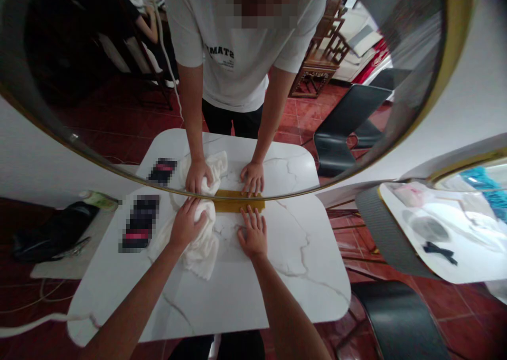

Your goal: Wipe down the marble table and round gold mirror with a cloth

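Observation:
My left hand (pixel 186 227) presses on a crumpled white cloth (pixel 202 254) lying on the white marbled table (pixel 293 286). Part of the cloth bulges out past the thumb, and the hand covers the rest of it. Fingers spread, my right hand (pixel 253 233) lies with its fingertips on a flat gold-coloured strip (pixel 227 205) at the table's far side, below the mirror. The cloth's edge meets the left end of this strip. Both hands and the cloth show again in the large gold-rimmed mirror (pixel 233 122).
A pixelated dark item (pixel 140 223) lies on the table's left part. A black chair (pixel 400 318) stands at the right, near a second white table (pixel 475 254) with a dark object on it. Left of the table is a black bag (pixel 59 233). The mirror overhangs the far edge.

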